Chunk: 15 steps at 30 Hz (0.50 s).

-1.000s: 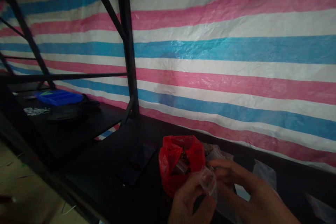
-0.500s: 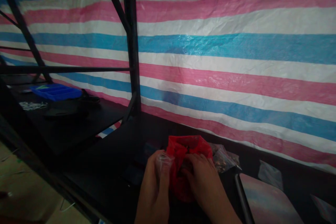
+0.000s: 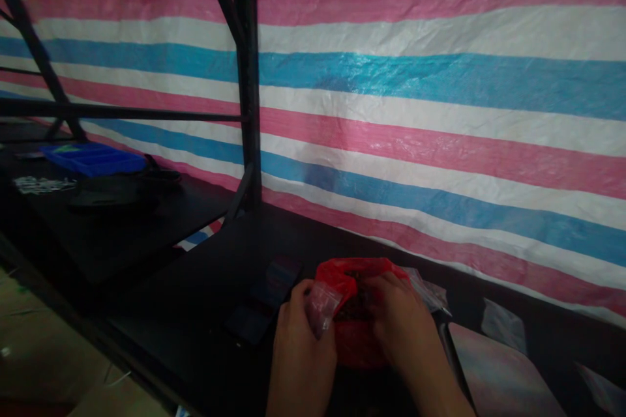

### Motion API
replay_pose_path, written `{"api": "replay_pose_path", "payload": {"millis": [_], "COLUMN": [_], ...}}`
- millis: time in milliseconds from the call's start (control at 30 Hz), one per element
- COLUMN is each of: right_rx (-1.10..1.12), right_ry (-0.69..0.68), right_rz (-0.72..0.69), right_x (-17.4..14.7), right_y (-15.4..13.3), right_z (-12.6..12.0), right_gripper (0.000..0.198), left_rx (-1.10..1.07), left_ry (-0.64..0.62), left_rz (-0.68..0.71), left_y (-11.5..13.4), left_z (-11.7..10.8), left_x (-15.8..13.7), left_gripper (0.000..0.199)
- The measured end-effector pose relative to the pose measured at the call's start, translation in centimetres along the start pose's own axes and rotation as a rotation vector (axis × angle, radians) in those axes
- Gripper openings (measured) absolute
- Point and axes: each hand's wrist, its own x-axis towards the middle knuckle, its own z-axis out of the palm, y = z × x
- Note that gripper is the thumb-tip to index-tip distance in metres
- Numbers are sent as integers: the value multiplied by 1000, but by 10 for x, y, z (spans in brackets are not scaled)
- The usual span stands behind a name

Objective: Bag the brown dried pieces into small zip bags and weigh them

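A red plastic bag (image 3: 362,346) stands with its mouth open on the black shelf, and small dark brownish pieces (image 3: 359,303) show inside. My left hand (image 3: 306,329) is closed on a small clear plastic bag (image 3: 323,306) at the red bag's left rim. My right hand (image 3: 398,313) reaches into the red bag from the right; its fingertips are blurred among the pieces, so whether they grip any is hidden. Just behind the right hand, a clear bag (image 3: 428,290) is partly covered.
A dark flat phone-like object (image 3: 264,300) lies left of the hands. To the right are a pinkish rounded panel (image 3: 503,371) and a clear bag (image 3: 503,322). A black post (image 3: 248,91) rises at the back. On the left shelf sits a blue tray (image 3: 98,159).
My right hand has shifted right inside the red bag, so more of the dark pieces show. My left hand and the small clear bag have moved slightly right. The view has tilted down a little.
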Motion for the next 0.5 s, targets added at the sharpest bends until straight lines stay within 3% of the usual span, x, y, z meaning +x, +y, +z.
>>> {"api": "replay_pose_path", "payload": {"millis": [233, 367, 500], "right_rx": [220, 349, 484], "right_ry": [2, -28, -83], "right_rz": [-27, -23, -12], "right_x": [5, 3, 5], "right_y": [-13, -10, -9], "right_z": [19, 26, 26], "right_gripper": [56, 57, 52], "left_rx": [-429, -541, -644], "left_ry": [55, 78, 21], "left_rz": [-102, -195, -205], "left_y": [5, -1, -1], "left_z": [7, 6, 4], "left_x": [8, 10, 12], "left_gripper": [35, 39, 39]}}
